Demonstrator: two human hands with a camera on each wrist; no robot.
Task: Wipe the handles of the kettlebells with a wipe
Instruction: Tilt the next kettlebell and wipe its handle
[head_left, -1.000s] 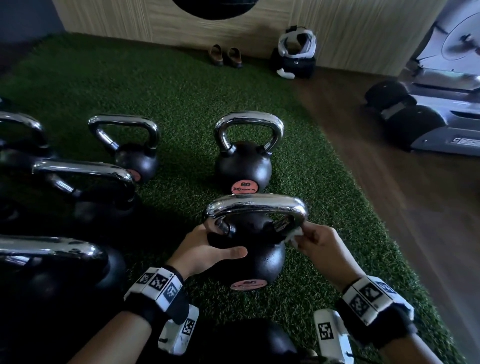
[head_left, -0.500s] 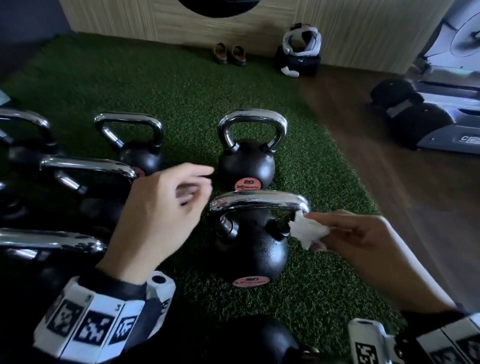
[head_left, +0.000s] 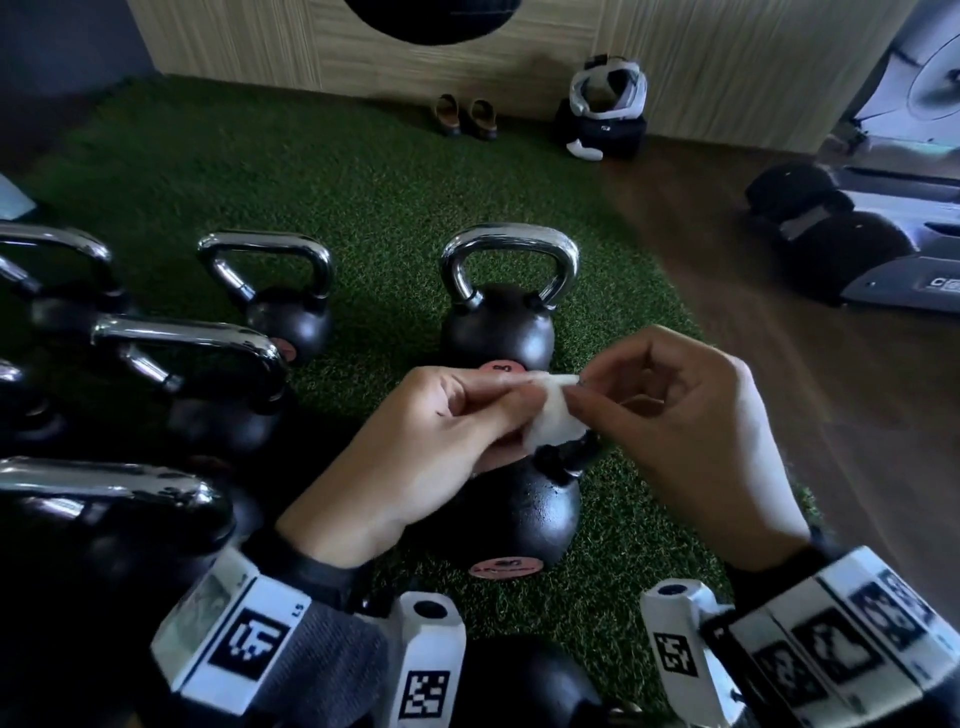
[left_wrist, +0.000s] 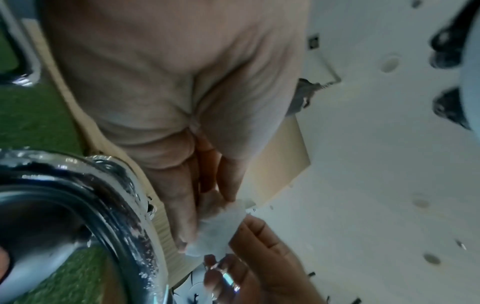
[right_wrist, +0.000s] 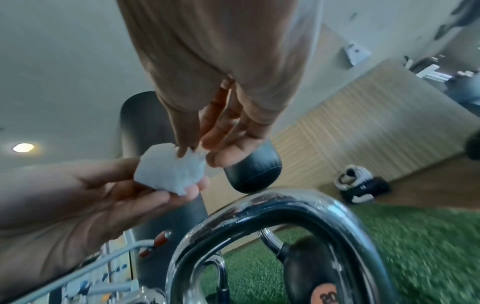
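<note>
A small white wipe (head_left: 553, 418) hangs between both hands, just above the nearest black kettlebell (head_left: 519, 514). My left hand (head_left: 467, 415) holds the wipe from the left, with its fingers curled under it. My right hand (head_left: 597, 410) pinches the wipe's right edge with thumb and fingertips. The hands hide most of this kettlebell's chrome handle in the head view. In the right wrist view the wipe (right_wrist: 168, 170) lies on the left fingers above the chrome handle (right_wrist: 285, 205). The left wrist view has the wipe (left_wrist: 221, 230) between both hands' fingertips.
A second kettlebell (head_left: 498, 332) stands just beyond the near one, on the green turf (head_left: 363, 182). Several more kettlebells (head_left: 187, 364) crowd the left side. Wooden floor and a grey machine (head_left: 883, 270) lie to the right. Shoes (head_left: 467, 119) and a bag (head_left: 602, 130) sit by the far wall.
My left hand let go of the kettlebell's body and rose. My right hand left the handle's right post with the wipe. Both hands now meet on the wipe above the kettlebell.
</note>
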